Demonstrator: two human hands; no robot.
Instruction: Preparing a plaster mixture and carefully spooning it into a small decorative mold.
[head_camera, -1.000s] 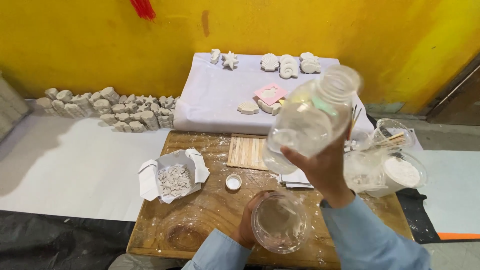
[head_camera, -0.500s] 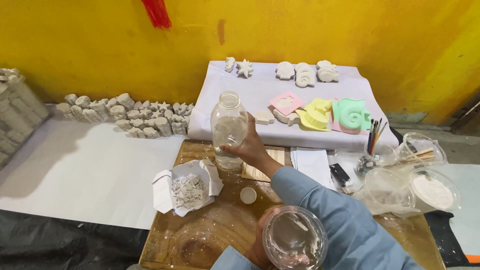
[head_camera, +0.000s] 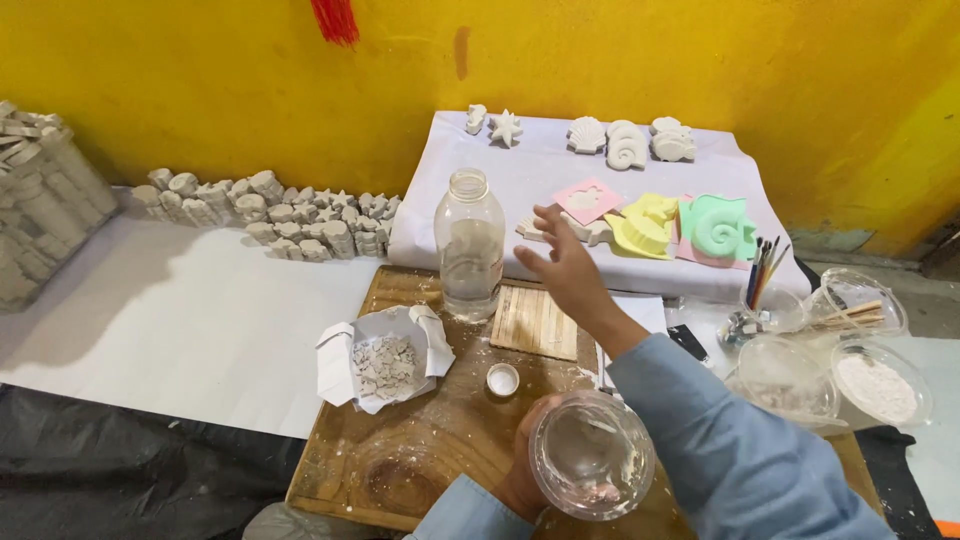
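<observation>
While the big yellow wall (head_camera: 200, 80) fills the back of the room, the work sits on a wooden table (head_camera: 420, 440) dusted with white powder. A white sheet (head_camera: 180, 330) lies on the floor to the left, and a row of little grey plaster shapes (head_camera: 270, 215) stands along the wall.

On the table stands a clear plastic bottle (head_camera: 470, 245), upright, with its cap off. It looks nearly empty, so I think it is light and would tip with a bump. Its sides look smooth and a bit soft, so the middle is the best place to grab it.

Just beside the bottle, the right hand (head_camera: 565, 270) is up in the air with its fingers spread wide, holding nothing. It is near the bottle but not touching it.

Lower down, the left hand (head_camera: 520, 480) is wrapped under a clear round bowl (head_camera: 592, 455) and holds it up. I guess the bowl is thin, light and slippery with wet white stuff inside.

A flat mat of wooden sticks (head_camera: 535, 320) lies right beside the bottle. A paper box of white broken bits (head_camera: 385, 360) and a small white cap (head_camera: 502, 379) sit close to the bowl and could get knocked. Coloured shell moulds (head_camera: 690, 225) rest on a white cloth (head_camera: 540, 180) behind.
</observation>
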